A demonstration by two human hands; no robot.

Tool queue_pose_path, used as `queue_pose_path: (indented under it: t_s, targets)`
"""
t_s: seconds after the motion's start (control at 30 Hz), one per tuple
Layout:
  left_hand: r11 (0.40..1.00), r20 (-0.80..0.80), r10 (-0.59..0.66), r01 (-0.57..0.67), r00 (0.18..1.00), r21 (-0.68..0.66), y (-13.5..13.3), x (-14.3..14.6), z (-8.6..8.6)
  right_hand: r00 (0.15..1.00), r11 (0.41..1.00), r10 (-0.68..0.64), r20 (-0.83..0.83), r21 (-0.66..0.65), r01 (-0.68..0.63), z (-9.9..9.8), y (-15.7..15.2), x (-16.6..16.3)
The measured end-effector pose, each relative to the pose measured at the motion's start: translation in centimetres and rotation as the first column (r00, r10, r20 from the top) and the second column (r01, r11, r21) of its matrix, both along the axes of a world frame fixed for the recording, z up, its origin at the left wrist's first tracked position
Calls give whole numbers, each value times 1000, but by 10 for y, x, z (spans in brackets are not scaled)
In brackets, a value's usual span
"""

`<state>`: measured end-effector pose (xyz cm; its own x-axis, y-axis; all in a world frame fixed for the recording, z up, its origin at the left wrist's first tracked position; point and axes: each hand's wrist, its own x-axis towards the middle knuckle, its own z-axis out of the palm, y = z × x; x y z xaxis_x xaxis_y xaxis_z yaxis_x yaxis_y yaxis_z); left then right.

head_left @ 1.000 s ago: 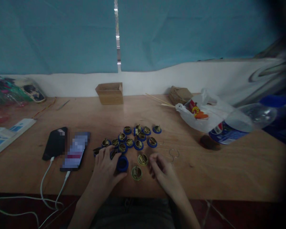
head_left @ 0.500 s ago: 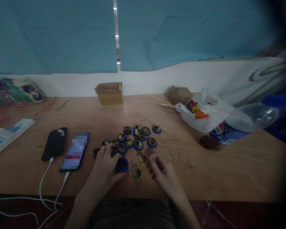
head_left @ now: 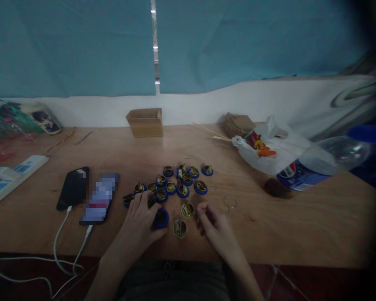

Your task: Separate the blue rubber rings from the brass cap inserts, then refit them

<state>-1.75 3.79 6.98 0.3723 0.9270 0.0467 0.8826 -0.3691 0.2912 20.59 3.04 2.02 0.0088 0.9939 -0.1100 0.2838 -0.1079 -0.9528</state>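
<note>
Several round badge backs with gold-coloured pins and blue rims, among them one badge back point(head_left: 201, 187), lie face down on the wooden table point(head_left: 269, 230). My left hand point(head_left: 141, 215) rests over the near left of this group, its fingers apart. A blue ring with a dark middle point(head_left: 161, 218) lies between its thumb and forefinger; whether they grip it I cannot make out. Two gold pin backs without blue rims, an upper pin back point(head_left: 188, 210) and a lower pin back point(head_left: 180, 228), lie between my hands. My right hand point(head_left: 214, 221) is curled closed beside them, its fingertips partly hidden.
Thin wire rings point(head_left: 229, 202) lie to the right. On the left are a black phone point(head_left: 72, 188), a lit phone point(head_left: 100, 198) with cables and a power strip point(head_left: 17, 179). Behind stands an open cardboard box point(head_left: 146, 125); a plastic bag point(head_left: 278, 154) and a bottle point(head_left: 307, 173) lie right.
The whole view has shifted very slightly. My left thumb and fingers have moved only a little around the blue ring; my right hand stays curled in the same place.
</note>
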Motion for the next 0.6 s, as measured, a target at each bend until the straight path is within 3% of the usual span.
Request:
queue_pose_path:
  t_s: [0.6]
  targets:
    - [1000,43,0,1,999,-18,3,2,-1,1000,1000,-22,-15,-10,22,5,-1,-1]
